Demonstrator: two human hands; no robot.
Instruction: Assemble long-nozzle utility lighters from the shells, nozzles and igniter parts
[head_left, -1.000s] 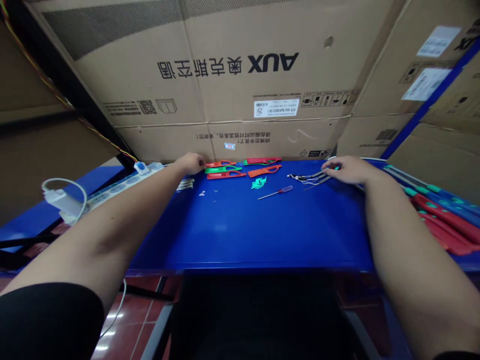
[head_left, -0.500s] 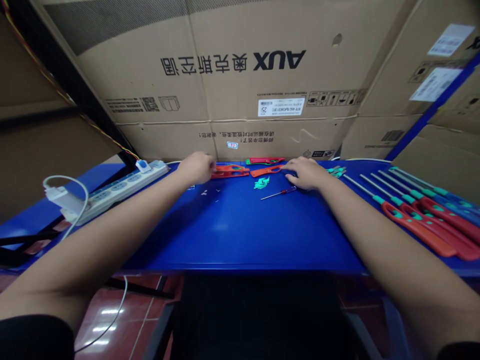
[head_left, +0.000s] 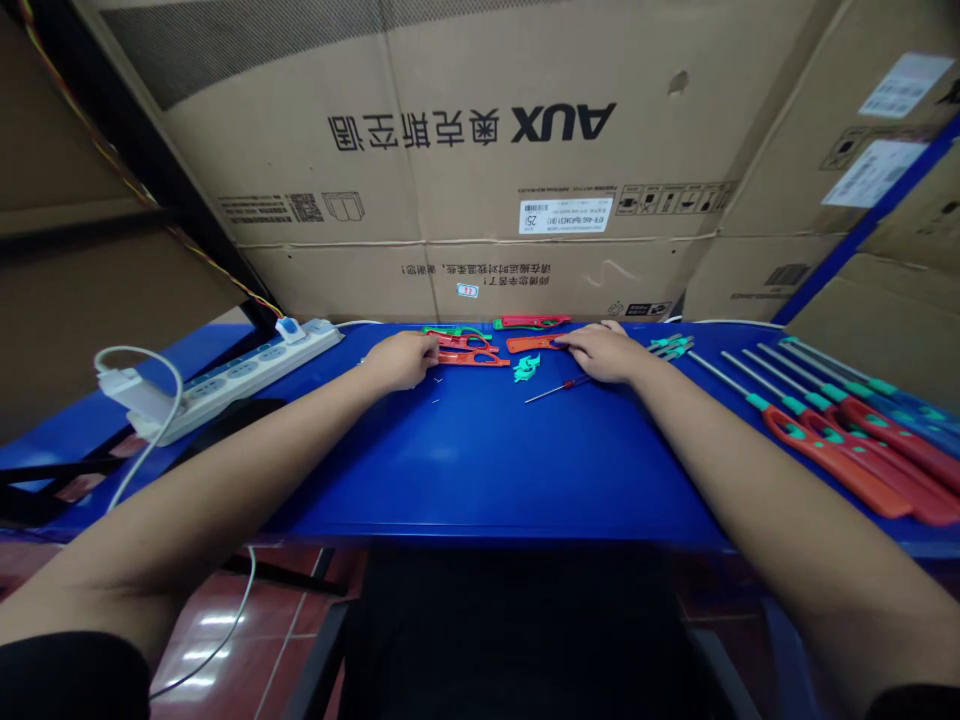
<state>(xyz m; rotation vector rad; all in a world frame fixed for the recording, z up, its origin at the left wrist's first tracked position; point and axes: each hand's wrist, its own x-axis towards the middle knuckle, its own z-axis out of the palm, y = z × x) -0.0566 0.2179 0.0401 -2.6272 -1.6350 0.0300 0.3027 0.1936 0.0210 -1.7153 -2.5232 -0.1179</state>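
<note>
Large cardboard cartons [head_left: 480, 130], printed upside down with AUX, are stacked along the far edge of the blue surface [head_left: 480, 480], with more beyond a blue steel rack upright [head_left: 862, 225] at the right. A black frame post [head_left: 127, 140] rises at the left. Below the near edge, glossy red floor tiles [head_left: 225, 640] reflect overhead lights.

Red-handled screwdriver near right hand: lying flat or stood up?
Lying flat: the screwdriver rests along its length on the blue bench top, handle end beside the right hand.
</note>
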